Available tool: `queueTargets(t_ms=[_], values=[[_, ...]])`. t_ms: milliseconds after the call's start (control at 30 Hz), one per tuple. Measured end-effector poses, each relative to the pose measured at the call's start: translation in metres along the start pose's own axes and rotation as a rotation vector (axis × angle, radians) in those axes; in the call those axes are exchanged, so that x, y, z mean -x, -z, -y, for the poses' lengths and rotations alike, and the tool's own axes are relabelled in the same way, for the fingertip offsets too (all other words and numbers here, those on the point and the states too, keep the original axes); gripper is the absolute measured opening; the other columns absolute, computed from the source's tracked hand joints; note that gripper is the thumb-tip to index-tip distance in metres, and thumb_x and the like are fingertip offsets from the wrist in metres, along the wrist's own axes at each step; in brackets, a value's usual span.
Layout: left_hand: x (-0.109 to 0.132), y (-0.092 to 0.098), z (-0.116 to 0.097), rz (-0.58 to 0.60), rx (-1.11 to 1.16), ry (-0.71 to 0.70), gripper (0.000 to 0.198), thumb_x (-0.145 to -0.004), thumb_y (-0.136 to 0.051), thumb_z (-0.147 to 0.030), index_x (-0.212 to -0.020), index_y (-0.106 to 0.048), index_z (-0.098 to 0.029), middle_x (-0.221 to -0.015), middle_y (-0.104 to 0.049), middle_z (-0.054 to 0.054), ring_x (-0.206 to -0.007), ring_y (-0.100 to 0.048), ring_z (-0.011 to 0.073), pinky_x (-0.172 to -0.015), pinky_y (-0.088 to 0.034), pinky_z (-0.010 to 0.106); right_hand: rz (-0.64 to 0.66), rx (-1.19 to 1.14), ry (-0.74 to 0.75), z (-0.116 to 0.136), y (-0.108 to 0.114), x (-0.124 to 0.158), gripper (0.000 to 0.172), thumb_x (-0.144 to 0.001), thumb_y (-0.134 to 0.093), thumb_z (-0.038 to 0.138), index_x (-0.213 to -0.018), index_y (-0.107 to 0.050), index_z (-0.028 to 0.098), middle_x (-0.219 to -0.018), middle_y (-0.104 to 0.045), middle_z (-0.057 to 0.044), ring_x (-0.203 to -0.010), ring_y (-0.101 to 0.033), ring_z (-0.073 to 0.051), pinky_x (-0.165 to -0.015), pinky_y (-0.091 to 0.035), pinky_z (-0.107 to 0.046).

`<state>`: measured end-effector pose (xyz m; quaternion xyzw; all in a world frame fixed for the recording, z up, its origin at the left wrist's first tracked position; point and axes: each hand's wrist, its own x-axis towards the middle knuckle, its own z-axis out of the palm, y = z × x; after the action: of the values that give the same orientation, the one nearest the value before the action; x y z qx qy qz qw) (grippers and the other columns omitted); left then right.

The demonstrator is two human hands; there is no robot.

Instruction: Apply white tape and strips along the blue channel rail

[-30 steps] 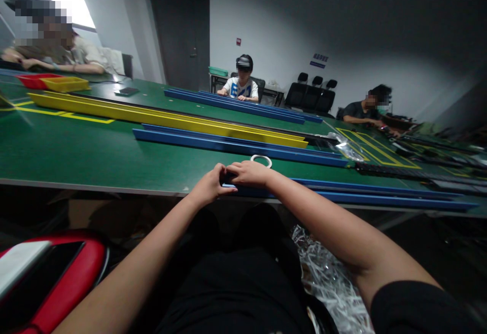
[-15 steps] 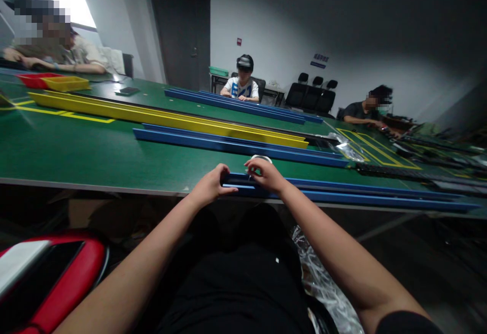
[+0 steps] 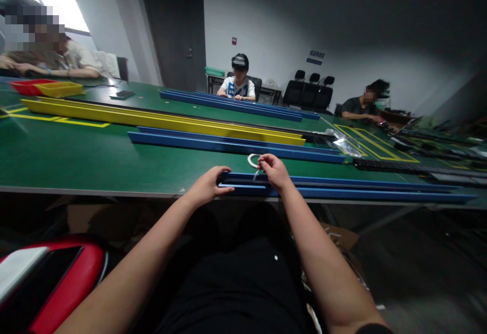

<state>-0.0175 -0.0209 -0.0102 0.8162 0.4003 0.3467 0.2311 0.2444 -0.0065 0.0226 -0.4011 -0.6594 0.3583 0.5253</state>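
Note:
Along the near table edge lies a long blue channel-shaped rail [image 3: 365, 193]. My left hand [image 3: 206, 185] grips its left end, thumb on the near wall and fingers over the far wall. Above the rail, my right hand [image 3: 275, 172] is closed in a pinch on a small white strip [image 3: 256, 175], which hangs down toward the channel. Just behind those fingers a white ring [image 3: 251, 161], like a roll of tape, lies on the green table [image 3: 171, 164], partly hidden by the hand.
Beyond are another blue rail [image 3: 228, 147], a long yellow rail [image 3: 163, 121] and more blue rails [image 3: 232, 106]. Red [image 3: 32, 87] and yellow trays [image 3: 61, 89] stand far left. Clear plastic wrapping [image 3: 347, 146] lies right of the rails. A red stool [image 3: 68, 283] is below left. Three people sit around the table.
My right hand has shifted slightly right, uncovering more of the white ring and the white strip in its fingers. My left hand stays at the rail's end. The view has moved slightly.

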Motion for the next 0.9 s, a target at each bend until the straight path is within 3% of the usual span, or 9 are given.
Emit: queueTargets(t_ms=[67, 267, 500, 767, 900], values=[[0.000, 0.000, -0.001, 0.006, -0.011, -0.002, 0.058, -0.075, -0.070, -0.051, -0.124, -0.055, -0.024, -0.118, -0.061, 0.008, -0.106, -0.061, 0.0243, -0.093, -0.049, 0.039, -0.044, -0.021, -0.004, -0.001, 0.000, 0.000, 0.024, -0.086, -0.058, 0.043, -0.090, -0.060, 0.019, -0.073, -0.063, -0.001, -0.066, -0.058, -0.012, -0.065, -0.047, -0.026], [-0.007, 0.004, -0.005, 0.082, -0.086, -0.025, 0.058, -0.077, -0.066, -0.053, -0.126, -0.057, -0.022, -0.120, -0.062, 0.010, -0.110, -0.059, 0.0259, -0.097, -0.047, 0.039, -0.006, 0.001, -0.029, 0.002, -0.005, 0.004, 0.030, -0.088, -0.055, 0.052, -0.092, -0.058, 0.023, -0.065, -0.058, 0.003, -0.046, -0.046, -0.008, -0.044, -0.036, -0.021], [-0.009, 0.008, -0.008, 0.137, -0.194, -0.013, 0.072, -0.075, -0.066, -0.058, -0.136, -0.050, -0.024, -0.133, -0.058, 0.011, -0.121, -0.055, 0.0287, -0.101, -0.045, 0.040, -0.017, -0.030, -0.035, 0.011, -0.005, 0.007, 0.033, -0.085, -0.055, 0.056, -0.092, -0.056, 0.024, -0.065, -0.049, 0.006, -0.044, -0.044, -0.008, -0.042, -0.036, -0.021], [0.007, -0.004, -0.005, 0.018, -0.177, 0.010, 0.074, -0.080, -0.062, -0.058, -0.141, -0.039, -0.023, -0.140, -0.051, 0.012, -0.127, -0.051, 0.0269, -0.106, -0.042, 0.041, -0.073, 0.154, 0.041, 0.007, -0.002, 0.005, 0.029, -0.084, -0.060, 0.049, -0.085, -0.047, 0.022, -0.068, -0.044, 0.006, -0.059, -0.041, -0.010, -0.056, -0.035, -0.022], [0.006, -0.007, -0.009, -0.012, -0.223, -0.024, 0.073, -0.081, -0.061, -0.057, -0.141, -0.039, -0.022, -0.140, -0.051, 0.013, -0.128, -0.050, 0.0271, -0.108, -0.040, 0.042, -0.100, 0.239, 0.053, 0.007, -0.001, 0.006, 0.027, -0.090, -0.052, 0.049, -0.088, -0.051, 0.022, -0.072, -0.050, 0.003, -0.064, -0.045, -0.011, -0.060, -0.037, -0.023]])
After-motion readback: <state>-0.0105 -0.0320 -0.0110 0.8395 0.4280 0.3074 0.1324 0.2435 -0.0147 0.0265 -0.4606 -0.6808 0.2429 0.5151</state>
